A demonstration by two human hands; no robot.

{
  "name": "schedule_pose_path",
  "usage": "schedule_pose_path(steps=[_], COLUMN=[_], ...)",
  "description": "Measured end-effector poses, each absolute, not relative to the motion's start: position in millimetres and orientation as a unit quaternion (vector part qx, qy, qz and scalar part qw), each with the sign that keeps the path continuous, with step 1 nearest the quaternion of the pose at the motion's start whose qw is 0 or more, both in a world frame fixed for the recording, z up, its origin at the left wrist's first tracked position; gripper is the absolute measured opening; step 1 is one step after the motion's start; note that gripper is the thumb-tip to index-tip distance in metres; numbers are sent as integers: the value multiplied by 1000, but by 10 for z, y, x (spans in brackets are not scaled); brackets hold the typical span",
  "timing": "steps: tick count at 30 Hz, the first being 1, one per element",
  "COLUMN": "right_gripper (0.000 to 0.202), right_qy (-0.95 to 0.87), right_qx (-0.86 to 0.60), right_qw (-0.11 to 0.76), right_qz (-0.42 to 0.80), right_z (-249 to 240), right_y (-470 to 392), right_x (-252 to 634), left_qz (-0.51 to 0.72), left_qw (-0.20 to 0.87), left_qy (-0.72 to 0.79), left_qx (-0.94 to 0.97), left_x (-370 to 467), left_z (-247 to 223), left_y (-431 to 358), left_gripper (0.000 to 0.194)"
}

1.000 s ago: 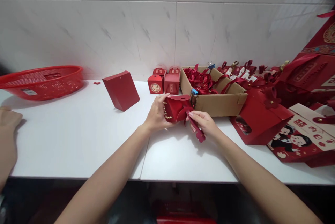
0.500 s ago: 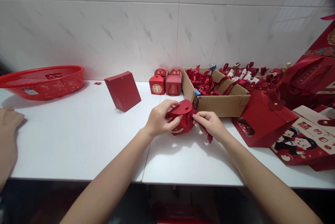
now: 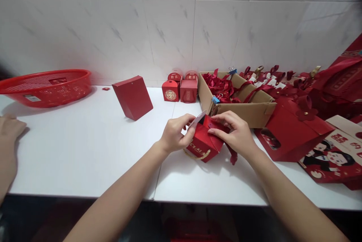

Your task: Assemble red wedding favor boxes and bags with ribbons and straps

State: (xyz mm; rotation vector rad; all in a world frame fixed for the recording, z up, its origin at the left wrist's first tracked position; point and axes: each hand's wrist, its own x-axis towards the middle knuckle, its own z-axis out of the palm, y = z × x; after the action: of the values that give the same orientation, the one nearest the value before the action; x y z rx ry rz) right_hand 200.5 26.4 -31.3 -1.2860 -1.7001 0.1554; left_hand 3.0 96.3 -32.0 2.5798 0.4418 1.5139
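A small red gift box (image 3: 202, 142) with gold lettering and a gold cord handle stands on the white table between my hands. My left hand (image 3: 177, 132) pinches its top flap, which is lifted so the pale underside shows. On the other side, my right hand (image 3: 234, 130) holds the box's right flap between thumb and fingers. A dark red ribbon (image 3: 233, 157) hangs below my right hand; its upper part is hidden. Just behind the box sits a cardboard box (image 3: 246, 115) with red ribbons (image 3: 219, 85) heaped inside.
Two small red boxes (image 3: 171, 91) stand by the wall, with a plain red box (image 3: 133, 98) to their left. A red plastic basket (image 3: 56, 95) is at far left, near another person's hand (image 3: 11, 130). Several red gift boxes (image 3: 294, 132) crowd the right side.
The gift box has turned, bringing its gold-lettered face and cord toward me. My left hand has raised the top flap, and my right hand has moved up onto the right flap.
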Motion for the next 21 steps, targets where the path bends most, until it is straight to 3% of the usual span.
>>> schedule_pose_path(steps=[5, 12, 21], right_gripper=[29, 13, 14], right_qy=[-755, -774, -767], right_qx=[-521, -489, -504], right_qw=[399, 400, 396], right_qz=[21, -44, 14], right_z=[-292, -288, -220], right_y=[240, 225, 192], right_x=[2042, 2021, 2009], left_qz=[488, 483, 494], left_qw=[85, 79, 91], left_qy=[148, 148, 129], left_qx=[856, 859, 855], left_x=[11, 6, 22], left_z=[-326, -337, -349], left_y=[969, 987, 988], left_gripper=[18, 19, 23])
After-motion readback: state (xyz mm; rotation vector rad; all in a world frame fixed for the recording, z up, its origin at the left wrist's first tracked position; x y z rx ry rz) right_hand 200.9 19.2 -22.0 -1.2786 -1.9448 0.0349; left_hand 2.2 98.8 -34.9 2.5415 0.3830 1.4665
